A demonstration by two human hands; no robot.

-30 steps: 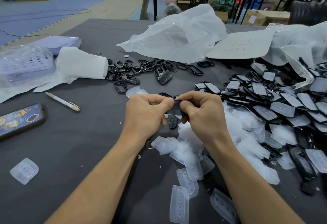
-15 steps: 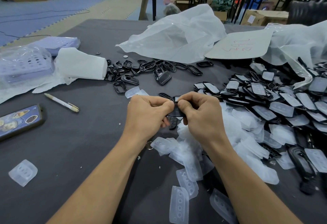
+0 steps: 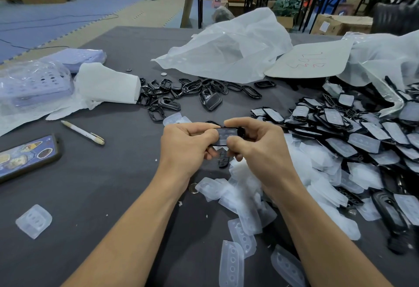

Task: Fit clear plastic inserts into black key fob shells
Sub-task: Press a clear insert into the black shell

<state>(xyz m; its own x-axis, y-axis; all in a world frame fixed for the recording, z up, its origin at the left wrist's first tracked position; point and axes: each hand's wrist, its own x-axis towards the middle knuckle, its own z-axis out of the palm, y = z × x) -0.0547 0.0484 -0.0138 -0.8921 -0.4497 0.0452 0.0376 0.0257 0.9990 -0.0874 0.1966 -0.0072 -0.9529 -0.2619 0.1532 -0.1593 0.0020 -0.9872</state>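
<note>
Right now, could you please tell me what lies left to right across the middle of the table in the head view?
Phone → pen → left hand → key fob shell gripped by both hands → right hand → pile of fitted shells.

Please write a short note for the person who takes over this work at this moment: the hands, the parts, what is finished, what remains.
Hands: left hand and right hand both pinch one black shell above the table. A clear insert lies in its opening; I cannot tell whether it is fully seated.
Parts: loose clear inserts are heaped under and near the hands; empty shells lie further back.
Done: a large heap of filled shells on the right.
Left: probably press this insert home, add the shell to the heap, then continue with the empty shells.
</note>
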